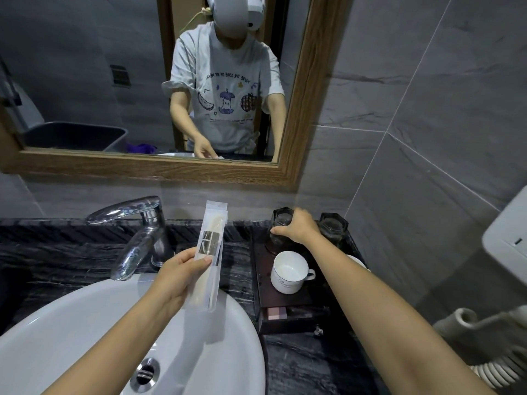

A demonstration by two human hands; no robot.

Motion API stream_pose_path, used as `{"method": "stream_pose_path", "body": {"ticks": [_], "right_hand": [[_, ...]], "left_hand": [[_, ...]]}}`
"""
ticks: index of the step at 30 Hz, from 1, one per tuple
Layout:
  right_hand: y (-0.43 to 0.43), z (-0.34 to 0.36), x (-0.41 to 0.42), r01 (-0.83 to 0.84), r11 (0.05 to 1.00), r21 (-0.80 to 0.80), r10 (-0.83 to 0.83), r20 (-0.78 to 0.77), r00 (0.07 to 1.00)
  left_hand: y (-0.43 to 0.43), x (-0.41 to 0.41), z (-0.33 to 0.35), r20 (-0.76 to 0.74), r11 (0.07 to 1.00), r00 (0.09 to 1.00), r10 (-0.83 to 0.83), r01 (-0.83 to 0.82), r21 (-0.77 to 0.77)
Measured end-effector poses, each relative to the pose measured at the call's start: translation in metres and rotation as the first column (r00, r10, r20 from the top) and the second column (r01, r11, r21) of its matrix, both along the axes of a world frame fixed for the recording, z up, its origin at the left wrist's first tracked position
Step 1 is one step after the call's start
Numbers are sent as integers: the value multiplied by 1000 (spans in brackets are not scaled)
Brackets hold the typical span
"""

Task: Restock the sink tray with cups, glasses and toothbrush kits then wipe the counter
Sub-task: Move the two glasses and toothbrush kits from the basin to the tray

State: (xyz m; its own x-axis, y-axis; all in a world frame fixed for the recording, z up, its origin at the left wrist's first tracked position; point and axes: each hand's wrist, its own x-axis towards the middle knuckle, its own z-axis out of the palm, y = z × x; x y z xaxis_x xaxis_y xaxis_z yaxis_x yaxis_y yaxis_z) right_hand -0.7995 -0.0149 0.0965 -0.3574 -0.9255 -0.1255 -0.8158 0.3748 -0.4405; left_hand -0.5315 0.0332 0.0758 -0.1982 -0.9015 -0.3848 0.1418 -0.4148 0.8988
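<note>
My left hand (179, 273) holds a clear toothbrush kit packet (209, 252) upright over the basin's far rim. At the back left of the dark wooden tray (262, 277), my right hand (298, 226) grips a dark faceted glass (281, 220). A second dark glass (332, 228) stands at the tray's back right. In the middle of the tray sits a white cup (289, 273) with its handle pointing right. Another white cup (358, 260) peeks out behind my right forearm.
A white basin (85, 332) with a metal drain fills the lower left, and a chrome tap (137, 232) stands behind it. The tray rests on black marble counter (308, 363). A wood-framed mirror (299, 109) hangs above. A hair dryer with coiled cord (484, 337) is on the right wall.
</note>
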Motion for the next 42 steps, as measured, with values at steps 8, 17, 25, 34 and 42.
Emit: {"method": "stream_pose_path", "body": {"ticks": [8, 17, 25, 34, 42], "right_hand": [[-2, -2, 0, -3, 1000, 24, 2, 43, 999], [6, -3, -4, -5, 1000, -6, 6, 141, 990], [35, 22, -6, -11, 1000, -3, 11, 180, 984], [151, 20, 21, 140, 933, -332, -15, 350, 937], [226, -58, 7, 22, 980, -196, -10, 65, 998]], "left_hand": [[0, -3, -3, -7, 1000, 1000, -14, 14, 8], [0, -9, -3, -16, 1000, 999, -30, 30, 7], [12, -29, 4, -31, 999, 999, -44, 44, -4], [37, -48, 8, -41, 996, 995, -88, 87, -30], [63, -45, -8, -37, 994, 993, -112, 112, -1]]}}
